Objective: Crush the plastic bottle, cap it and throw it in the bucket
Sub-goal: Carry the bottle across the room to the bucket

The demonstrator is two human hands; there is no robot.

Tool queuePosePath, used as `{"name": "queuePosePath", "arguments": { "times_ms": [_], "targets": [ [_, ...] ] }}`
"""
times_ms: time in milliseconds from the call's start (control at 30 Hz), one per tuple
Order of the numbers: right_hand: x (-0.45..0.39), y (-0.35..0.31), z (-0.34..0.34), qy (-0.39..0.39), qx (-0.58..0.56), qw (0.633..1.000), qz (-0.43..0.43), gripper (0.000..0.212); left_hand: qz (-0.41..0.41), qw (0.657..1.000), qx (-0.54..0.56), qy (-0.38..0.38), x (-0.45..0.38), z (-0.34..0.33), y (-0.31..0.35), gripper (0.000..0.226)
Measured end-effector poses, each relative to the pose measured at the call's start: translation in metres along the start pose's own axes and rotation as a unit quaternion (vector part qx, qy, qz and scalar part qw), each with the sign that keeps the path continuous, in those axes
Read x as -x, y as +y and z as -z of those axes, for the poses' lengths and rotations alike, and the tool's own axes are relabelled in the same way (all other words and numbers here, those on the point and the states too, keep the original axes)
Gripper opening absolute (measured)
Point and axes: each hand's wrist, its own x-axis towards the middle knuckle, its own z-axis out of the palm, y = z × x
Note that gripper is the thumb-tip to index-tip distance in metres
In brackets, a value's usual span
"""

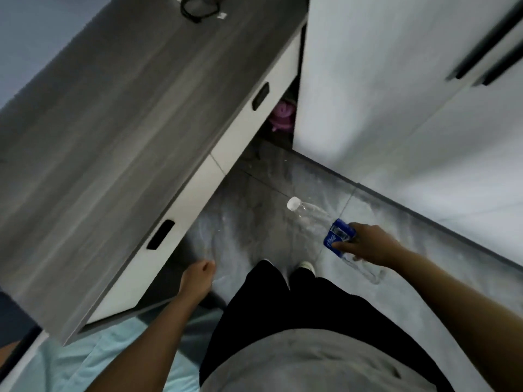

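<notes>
A clear plastic bottle (314, 215) with a blue label and a white cap (293, 204) is held out over the grey floor, its cap end pointing up-left. My right hand (368, 244) grips it around the label at the middle. My left hand (198, 275) hangs low beside the desk's drawer fronts with its fingers curled in and nothing in it. A pink object (281, 116), perhaps the bucket, sits in the dark gap between the desk and the wardrobe; what it is cannot be told for sure.
A grey wood-grain desk (113, 137) with white drawers fills the left. White wardrobe doors (410, 108) stand on the right. A black cable (199, 8) lies on the desk's far end. My legs and shoes (307, 265) stand on the tiled floor; light blue bedding (99, 363) lies at lower left.
</notes>
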Motion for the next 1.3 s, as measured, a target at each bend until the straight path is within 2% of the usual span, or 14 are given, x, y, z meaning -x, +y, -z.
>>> {"name": "queuePosePath", "arguments": {
  "times_ms": [133,333,500,700,833,1000,1300],
  "targets": [
    [0.015,0.049,-0.004,0.019,0.030,0.999,-0.041,0.044,-0.023,0.998,-0.059,-0.026,-0.001,-0.021,0.014,0.033],
    [0.037,0.111,-0.024,0.019,-0.064,0.987,-0.147,0.025,-0.063,0.988,-0.126,-0.063,-0.018,-0.035,0.047,0.034],
    [0.054,0.139,-0.066,0.032,-0.180,0.952,-0.245,0.023,-0.122,0.959,-0.221,-0.126,-0.051,-0.033,0.086,0.035],
    [0.084,0.134,-0.132,0.091,-0.268,0.897,-0.338,0.025,-0.217,0.918,-0.290,-0.164,-0.088,-0.028,0.143,0.038],
    [0.099,0.116,-0.180,0.123,-0.318,0.850,-0.401,0.031,-0.271,0.868,-0.362,-0.208,-0.100,-0.036,0.180,0.041],
    [0.120,0.101,-0.233,0.159,-0.423,0.772,-0.446,0.025,-0.322,0.810,-0.438,-0.220,-0.089,-0.064,0.218,0.032],
    [0.145,0.109,-0.267,0.222,-0.531,0.682,-0.452,0.023,-0.387,0.715,-0.525,-0.253,-0.052,-0.138,0.259,0.034]
  ]
}}
